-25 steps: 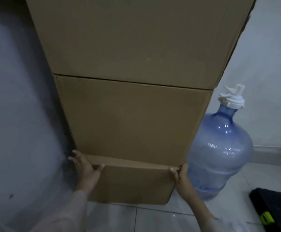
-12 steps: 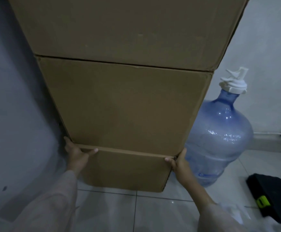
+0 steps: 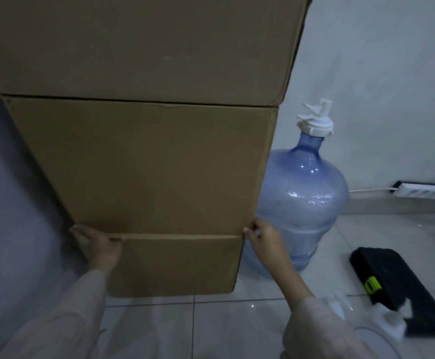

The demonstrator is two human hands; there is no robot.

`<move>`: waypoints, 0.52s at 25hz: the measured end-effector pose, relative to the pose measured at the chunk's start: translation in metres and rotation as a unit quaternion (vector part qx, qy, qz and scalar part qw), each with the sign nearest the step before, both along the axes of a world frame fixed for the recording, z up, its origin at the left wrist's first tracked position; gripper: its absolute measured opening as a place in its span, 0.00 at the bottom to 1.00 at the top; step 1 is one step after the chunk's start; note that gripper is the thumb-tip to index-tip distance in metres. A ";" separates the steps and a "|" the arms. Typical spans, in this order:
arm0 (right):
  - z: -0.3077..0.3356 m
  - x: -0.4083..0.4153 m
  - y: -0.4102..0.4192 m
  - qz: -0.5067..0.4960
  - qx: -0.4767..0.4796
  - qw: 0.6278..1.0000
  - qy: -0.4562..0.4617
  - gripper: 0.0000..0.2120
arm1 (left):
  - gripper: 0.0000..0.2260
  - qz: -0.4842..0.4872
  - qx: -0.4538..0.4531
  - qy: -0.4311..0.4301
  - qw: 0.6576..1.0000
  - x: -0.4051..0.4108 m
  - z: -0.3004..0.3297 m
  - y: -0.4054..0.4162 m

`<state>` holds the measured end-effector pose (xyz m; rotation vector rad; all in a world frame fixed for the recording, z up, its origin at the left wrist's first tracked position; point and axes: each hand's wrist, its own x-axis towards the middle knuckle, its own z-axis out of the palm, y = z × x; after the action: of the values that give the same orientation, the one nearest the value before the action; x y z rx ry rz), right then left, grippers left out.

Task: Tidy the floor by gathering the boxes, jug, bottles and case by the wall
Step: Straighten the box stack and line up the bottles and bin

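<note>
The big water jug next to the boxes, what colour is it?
The jug is see-through blue, with a white cap on top. The head view, the only one, shows it clearly.

No legible text, label, brand, number or sign appears on any surface. The faces of the stacked cardboard boxes (image 3: pixel 144 164) at centre frame are plain. The blue jug (image 3: pixel 302 203) at centre right carries no readable marking. The black case (image 3: pixel 403 288) at lower right shows only an unlettered yellow-green latch.
</note>
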<state>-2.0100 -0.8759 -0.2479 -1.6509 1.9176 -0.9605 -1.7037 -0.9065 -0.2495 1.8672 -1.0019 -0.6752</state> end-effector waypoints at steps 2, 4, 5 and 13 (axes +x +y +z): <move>0.021 -0.019 0.006 -0.117 -0.194 0.974 0.019 0.08 | 0.47 -0.048 0.012 -0.019 0.999 -0.030 0.010 0.007; 0.038 -0.044 0.013 -0.267 -0.292 0.918 -0.006 0.18 | 0.52 -0.117 -0.002 -0.010 0.993 -0.064 0.015 0.016; 0.037 -0.059 0.014 -0.326 -0.276 0.902 -0.059 0.26 | 0.54 -0.151 -0.016 -0.020 0.988 -0.080 0.015 0.019; -0.016 -0.067 0.000 -0.165 -0.066 0.901 -0.396 0.42 | 0.57 -0.241 -0.018 -0.076 0.967 -0.138 0.018 0.024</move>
<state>-2.0767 -0.8755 -0.2639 -0.7683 1.5709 -1.6133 -1.8417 -0.8822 -0.2317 1.6710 -1.5861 -0.7928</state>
